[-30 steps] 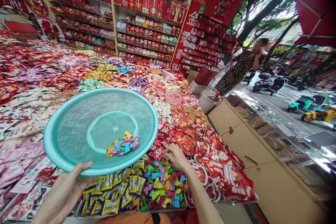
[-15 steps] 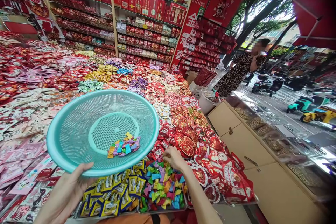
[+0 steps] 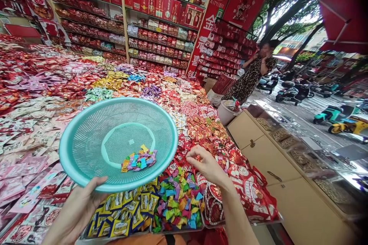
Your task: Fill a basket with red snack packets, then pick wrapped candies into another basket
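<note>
My left hand (image 3: 86,203) grips the near left rim of a round turquoise plastic sieve basket (image 3: 79,130), thumb over the rim and fingers underneath. The basket is tilted, and a small heap of colourful wrapped candies (image 3: 140,160) lies low on its mesh bottom. To the right of the basket, my right hand (image 3: 205,164) is raised over red packets with thumb and fingers curled together in a pinch; what they hold, if anything, cannot be made out. Just below that hand is a tray of multicoloured wrapped candies (image 3: 179,199), beside yellow-and-blue packets (image 3: 120,214).
Piled sweets spread across the display, with pink packets (image 3: 24,176) left and red packets (image 3: 238,176) right. Behind stand stocked shelves (image 3: 161,26). A beige cabinet (image 3: 276,164) borders the right side. A person in a leopard-print dress (image 3: 244,86) stands beyond, near parked scooters (image 3: 296,93).
My right hand has lifted and moved right, away from the candy tray. The basket has shifted slightly right, with my left hand still on it. The person beyond has moved left.
</note>
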`<move>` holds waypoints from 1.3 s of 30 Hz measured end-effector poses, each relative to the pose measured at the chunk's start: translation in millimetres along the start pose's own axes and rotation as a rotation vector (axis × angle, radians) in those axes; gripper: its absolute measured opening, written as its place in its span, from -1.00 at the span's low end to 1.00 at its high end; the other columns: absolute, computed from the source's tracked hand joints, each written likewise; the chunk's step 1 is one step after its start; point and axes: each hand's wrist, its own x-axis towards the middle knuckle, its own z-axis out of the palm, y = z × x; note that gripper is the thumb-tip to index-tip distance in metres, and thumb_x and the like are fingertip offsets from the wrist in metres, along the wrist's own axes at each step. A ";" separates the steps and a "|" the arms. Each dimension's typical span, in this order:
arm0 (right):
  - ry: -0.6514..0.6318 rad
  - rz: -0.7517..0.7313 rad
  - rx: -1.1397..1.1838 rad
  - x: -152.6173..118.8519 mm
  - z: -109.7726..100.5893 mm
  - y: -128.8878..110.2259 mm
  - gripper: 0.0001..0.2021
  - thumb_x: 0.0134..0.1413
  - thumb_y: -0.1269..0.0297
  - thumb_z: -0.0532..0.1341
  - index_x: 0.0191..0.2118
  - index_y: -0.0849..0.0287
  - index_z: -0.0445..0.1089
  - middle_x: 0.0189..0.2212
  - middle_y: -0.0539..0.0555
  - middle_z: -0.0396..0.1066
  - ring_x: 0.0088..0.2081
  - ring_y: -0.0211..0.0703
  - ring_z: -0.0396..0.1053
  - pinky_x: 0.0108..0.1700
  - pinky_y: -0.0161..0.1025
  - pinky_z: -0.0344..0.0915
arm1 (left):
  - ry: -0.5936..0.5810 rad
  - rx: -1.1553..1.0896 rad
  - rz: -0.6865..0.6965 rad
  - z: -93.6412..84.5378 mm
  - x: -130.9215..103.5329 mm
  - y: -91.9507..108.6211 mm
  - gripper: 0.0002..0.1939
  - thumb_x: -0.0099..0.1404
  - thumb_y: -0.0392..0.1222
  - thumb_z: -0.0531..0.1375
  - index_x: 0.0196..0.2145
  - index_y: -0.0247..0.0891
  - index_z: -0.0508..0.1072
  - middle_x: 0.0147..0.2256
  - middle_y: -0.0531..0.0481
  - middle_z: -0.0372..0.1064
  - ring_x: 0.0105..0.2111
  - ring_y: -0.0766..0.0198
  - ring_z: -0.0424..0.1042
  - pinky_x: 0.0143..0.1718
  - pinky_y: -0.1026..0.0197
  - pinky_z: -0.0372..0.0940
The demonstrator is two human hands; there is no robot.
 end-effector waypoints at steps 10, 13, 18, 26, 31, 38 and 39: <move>-0.094 -0.068 -0.166 31.5 73.2 -25.0 -0.94 0.15 0.34 0.18 -0.33 0.13 0.40 -0.26 0.02 0.33 -0.13 -0.13 0.22 -0.05 -0.10 0.09 | -0.091 0.077 0.004 11.6 -10.0 -7.7 -0.81 0.07 -0.37 0.27 -0.30 -0.30 0.44 -0.26 -0.05 0.49 -0.34 0.18 0.47 -0.37 0.17 0.49; -0.087 -0.052 -0.178 29.5 76.2 -22.4 -0.90 0.17 0.32 0.17 -0.31 0.10 0.44 -0.27 0.03 0.34 -0.13 -0.10 0.23 -0.06 -0.08 0.09 | -0.108 0.068 -0.024 9.6 -9.8 -8.9 -0.78 0.06 -0.35 0.27 -0.27 -0.30 0.45 -0.23 -0.08 0.49 -0.29 0.14 0.47 -0.35 0.14 0.49; 0.281 -0.094 0.044 21.4 51.7 -3.0 -0.84 0.19 0.27 0.13 -0.19 0.14 0.42 -0.26 0.06 0.33 -0.20 -0.16 0.29 -0.09 -0.18 0.20 | -0.073 0.075 -0.015 4.7 -5.1 -7.7 -0.85 0.03 -0.34 0.29 -0.37 -0.30 0.46 -0.24 -0.08 0.49 -0.32 0.16 0.46 -0.47 0.25 0.45; 0.092 0.221 -0.288 2.3 67.0 64.5 -0.89 0.13 0.30 0.15 -0.30 0.14 0.42 -0.29 0.07 0.39 -0.18 -0.10 0.29 -0.10 -0.18 0.17 | -0.063 0.070 0.097 -6.1 2.8 -2.8 -0.79 -0.02 -0.31 0.32 -0.35 -0.25 0.48 -0.28 0.00 0.47 -0.40 0.24 0.44 -0.55 0.30 0.42; -0.074 0.280 -0.367 -1.4 97.5 76.0 -0.89 0.02 0.27 0.24 -0.30 0.13 0.44 -0.27 0.08 0.41 -0.16 -0.03 0.28 -0.15 -0.19 0.13 | -0.033 0.067 0.081 -8.5 2.9 -0.3 -0.71 -0.03 -0.33 0.32 -0.28 -0.22 0.49 -0.20 -0.01 0.46 -0.36 0.23 0.43 -0.54 0.30 0.43; -0.162 0.303 -0.434 1.9 114.0 74.5 -0.71 -0.09 0.29 0.30 -0.17 0.17 0.39 -0.26 0.11 0.42 -0.17 -0.02 0.29 -0.22 -0.23 0.08 | -0.029 0.061 0.072 -7.1 1.0 -0.6 -0.67 -0.01 -0.35 0.32 -0.23 -0.21 0.49 -0.22 0.00 0.47 -0.37 0.22 0.44 -0.51 0.26 0.45; -0.165 0.306 -0.443 2.1 115.0 75.0 -0.71 -0.10 0.30 0.29 -0.17 0.17 0.39 -0.26 0.12 0.43 -0.17 -0.01 0.29 -0.23 -0.23 0.07 | -0.027 0.061 0.067 -7.3 1.2 -0.8 -0.68 0.00 -0.34 0.31 -0.22 -0.20 0.49 -0.22 0.00 0.47 -0.38 0.22 0.43 -0.53 0.28 0.44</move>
